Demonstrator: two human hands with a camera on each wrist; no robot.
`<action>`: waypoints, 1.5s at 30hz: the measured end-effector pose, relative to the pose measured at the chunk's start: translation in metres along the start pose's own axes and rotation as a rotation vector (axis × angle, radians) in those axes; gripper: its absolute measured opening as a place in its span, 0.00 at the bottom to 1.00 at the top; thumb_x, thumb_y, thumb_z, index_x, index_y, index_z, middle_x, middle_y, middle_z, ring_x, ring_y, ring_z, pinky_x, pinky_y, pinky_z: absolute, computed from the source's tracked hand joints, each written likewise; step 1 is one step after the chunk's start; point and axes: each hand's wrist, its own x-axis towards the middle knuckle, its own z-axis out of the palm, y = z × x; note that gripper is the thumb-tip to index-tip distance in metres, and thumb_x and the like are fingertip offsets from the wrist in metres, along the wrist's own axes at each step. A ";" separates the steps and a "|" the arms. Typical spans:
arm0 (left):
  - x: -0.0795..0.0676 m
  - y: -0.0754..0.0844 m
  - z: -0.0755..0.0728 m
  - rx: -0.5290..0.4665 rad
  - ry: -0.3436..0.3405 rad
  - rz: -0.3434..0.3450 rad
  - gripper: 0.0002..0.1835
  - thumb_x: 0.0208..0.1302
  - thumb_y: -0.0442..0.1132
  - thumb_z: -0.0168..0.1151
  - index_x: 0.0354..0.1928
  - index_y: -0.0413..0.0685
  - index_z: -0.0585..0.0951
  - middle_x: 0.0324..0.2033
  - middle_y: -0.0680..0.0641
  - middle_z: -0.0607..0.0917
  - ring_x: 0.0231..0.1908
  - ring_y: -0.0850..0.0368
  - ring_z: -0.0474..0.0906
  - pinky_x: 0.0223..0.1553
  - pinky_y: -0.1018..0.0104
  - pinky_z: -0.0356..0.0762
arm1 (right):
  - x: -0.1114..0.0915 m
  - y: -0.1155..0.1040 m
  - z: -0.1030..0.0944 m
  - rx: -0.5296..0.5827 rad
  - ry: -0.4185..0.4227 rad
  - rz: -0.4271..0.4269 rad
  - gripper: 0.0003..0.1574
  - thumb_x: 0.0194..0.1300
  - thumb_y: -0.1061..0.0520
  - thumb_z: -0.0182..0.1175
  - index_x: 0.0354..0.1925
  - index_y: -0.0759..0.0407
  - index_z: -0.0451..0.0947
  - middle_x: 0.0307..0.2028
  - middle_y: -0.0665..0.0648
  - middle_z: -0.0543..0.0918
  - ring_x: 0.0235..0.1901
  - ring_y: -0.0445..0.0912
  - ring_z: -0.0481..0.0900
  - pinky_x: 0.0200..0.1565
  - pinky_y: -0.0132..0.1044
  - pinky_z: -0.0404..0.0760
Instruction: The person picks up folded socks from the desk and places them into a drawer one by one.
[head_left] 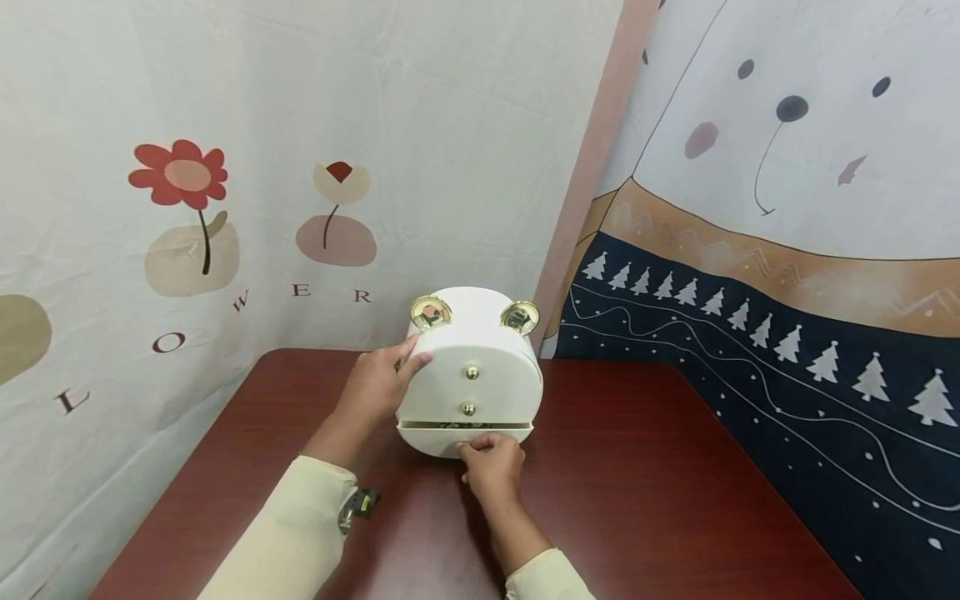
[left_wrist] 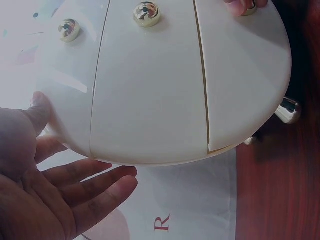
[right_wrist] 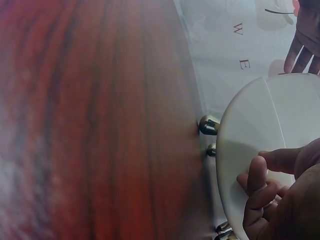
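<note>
A white rounded drawer box (head_left: 480, 358) with gold ear-shaped parts and gold knobs stands on the table. Its bottom drawer (head_left: 435, 437) sits slightly pulled out, and a strip of small patterned contents shows through the gap, too little to identify. My right hand (head_left: 495, 467) pinches the bottom drawer's knob (left_wrist: 248, 10), mostly hidden by the fingers. At the box's upper left side, my left hand (head_left: 382, 379) touches it with the thumb toward the front; in the left wrist view the fingers are extended and spread along the edge.
The box stands on short metallic feet (right_wrist: 209, 125) near the back of the reddish-brown table (head_left: 615, 483). Behind it hangs a pale cloth (head_left: 450, 167) with printed flowers and letters; a dark cloth with printed trees (head_left: 750, 367) hangs at the right.
</note>
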 end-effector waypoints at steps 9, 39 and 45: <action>0.001 -0.002 0.001 -0.069 0.018 -0.002 0.33 0.85 0.58 0.56 0.82 0.51 0.70 0.74 0.34 0.78 0.72 0.33 0.79 0.68 0.35 0.80 | 0.005 0.000 -0.001 -0.018 -0.011 -0.013 0.13 0.56 0.62 0.81 0.21 0.59 0.86 0.10 0.48 0.79 0.06 0.36 0.73 0.15 0.32 0.73; 0.033 0.011 0.013 -0.370 0.007 -0.110 0.39 0.79 0.65 0.56 0.76 0.43 0.74 0.72 0.32 0.79 0.72 0.34 0.76 0.72 0.36 0.74 | 0.007 -0.001 -0.001 -0.016 -0.035 -0.017 0.13 0.56 0.61 0.82 0.22 0.59 0.87 0.12 0.50 0.80 0.07 0.37 0.74 0.15 0.32 0.75; 0.033 0.012 0.009 -0.387 -0.024 -0.128 0.39 0.78 0.65 0.57 0.78 0.46 0.73 0.73 0.34 0.79 0.72 0.36 0.76 0.72 0.36 0.76 | 0.009 0.000 -0.001 -0.022 -0.041 -0.023 0.13 0.55 0.61 0.82 0.21 0.59 0.86 0.10 0.48 0.78 0.07 0.36 0.73 0.15 0.32 0.74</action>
